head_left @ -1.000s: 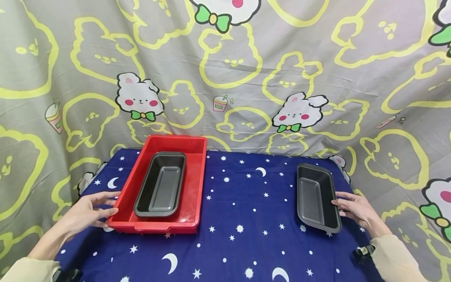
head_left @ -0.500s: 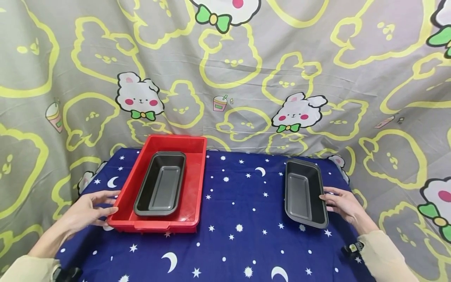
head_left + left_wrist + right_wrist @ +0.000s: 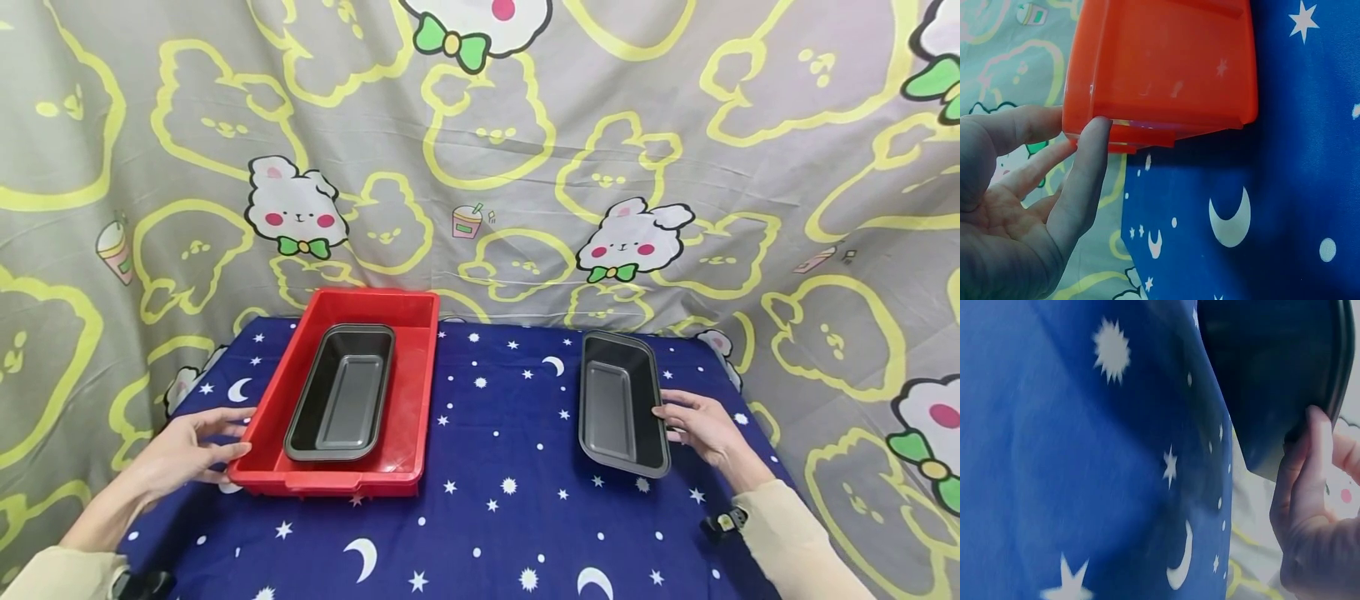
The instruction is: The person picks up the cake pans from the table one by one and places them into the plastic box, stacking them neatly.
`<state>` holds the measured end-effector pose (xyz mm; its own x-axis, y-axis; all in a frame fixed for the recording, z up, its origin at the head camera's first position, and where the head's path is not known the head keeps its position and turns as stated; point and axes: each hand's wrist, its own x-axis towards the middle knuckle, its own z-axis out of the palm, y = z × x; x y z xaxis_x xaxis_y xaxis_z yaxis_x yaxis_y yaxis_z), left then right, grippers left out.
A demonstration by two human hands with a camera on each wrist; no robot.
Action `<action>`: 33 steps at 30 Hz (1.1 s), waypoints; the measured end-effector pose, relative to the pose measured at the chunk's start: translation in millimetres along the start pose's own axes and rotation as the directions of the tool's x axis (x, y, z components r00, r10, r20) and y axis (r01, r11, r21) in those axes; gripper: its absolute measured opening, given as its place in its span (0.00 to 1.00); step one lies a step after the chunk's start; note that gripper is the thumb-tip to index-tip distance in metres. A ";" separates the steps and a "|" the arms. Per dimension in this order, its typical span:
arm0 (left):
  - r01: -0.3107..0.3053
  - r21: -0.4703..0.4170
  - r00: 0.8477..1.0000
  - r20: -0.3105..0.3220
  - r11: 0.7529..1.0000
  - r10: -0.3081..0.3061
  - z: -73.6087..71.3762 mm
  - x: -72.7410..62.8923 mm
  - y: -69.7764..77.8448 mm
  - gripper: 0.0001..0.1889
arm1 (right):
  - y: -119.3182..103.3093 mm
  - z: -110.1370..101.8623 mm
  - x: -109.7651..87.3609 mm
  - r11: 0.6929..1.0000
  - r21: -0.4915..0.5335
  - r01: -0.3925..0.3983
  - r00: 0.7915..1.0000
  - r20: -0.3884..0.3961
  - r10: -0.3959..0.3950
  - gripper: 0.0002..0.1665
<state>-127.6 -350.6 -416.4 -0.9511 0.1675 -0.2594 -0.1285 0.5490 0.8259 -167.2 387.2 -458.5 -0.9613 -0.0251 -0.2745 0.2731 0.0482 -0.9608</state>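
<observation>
A dark grey loaf pan point(image 3: 622, 404) is held by its right rim in my right hand point(image 3: 701, 425). In the right wrist view the fingers point(image 3: 1317, 434) grip the edge of this pan point(image 3: 1272, 369), which looks lifted and slightly tilted above the cloth. My left hand point(image 3: 187, 446) holds the near left corner of a red plastic tray point(image 3: 405, 400), the thumb and fingers set about the corner. The left wrist view shows the same tray point(image 3: 1166, 69) with the hand point(image 3: 1035, 194) at its corner. Inside the tray lies a second dark loaf pan point(image 3: 348, 404).
The table wears a dark blue cloth point(image 3: 495, 517) printed with white moons and stars. Behind and beside it hangs a grey curtain point(image 3: 510, 108) with yellow bear outlines and white rabbits. Open cloth lies between the tray and the right-hand pan.
My right hand has carried its loaf pan leftward and slightly away, toward the middle of the table. The left hand, the tray and the pan inside it have stayed put.
</observation>
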 end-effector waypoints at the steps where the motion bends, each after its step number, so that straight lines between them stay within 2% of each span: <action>1: 0.000 0.000 1.000 0.000 1.000 0.000 0.0 0.0 -0.1 0.35 | -0.8 3.2 0.7 1.000 -0.008 0.000 1.000 -0.003 0.000 0.17; 7: -0.001 0.000 1.000 0.001 1.000 0.001 -0.4 0.3 -1.0 0.35 | -8.2 24.3 2.0 0.999 -0.050 0.003 1.000 -0.013 -0.004 0.32; 9: 0.000 0.000 1.000 0.001 1.000 0.000 -0.4 0.4 -1.2 0.35 | -10.9 31.7 2.3 0.999 -0.049 0.010 1.000 -0.010 -0.011 0.34; 17: 0.006 0.004 1.000 0.002 1.000 -0.006 -0.7 1.2 -1.6 0.35 | -19.7 58.2 5.4 1.000 0.016 0.023 1.000 0.015 -0.023 0.36; 24: 0.004 0.006 1.000 0.003 1.000 -0.004 -0.4 0.5 -1.1 0.35 | -25.7 79.8 9.8 0.999 -0.006 0.034 0.999 0.037 -0.034 0.34; 33: 0.005 -0.001 1.000 0.003 1.000 -0.005 -0.4 0.5 -0.8 0.36 | -36.2 108.3 14.1 0.999 -0.002 0.033 0.999 0.036 -0.033 0.36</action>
<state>-128.1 -351.2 -417.0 -0.9496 0.1678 -0.2648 -0.1330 0.5493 0.8250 -186.6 276.9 -431.9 -0.9677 -0.0628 -0.2442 0.2414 0.0495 -0.9692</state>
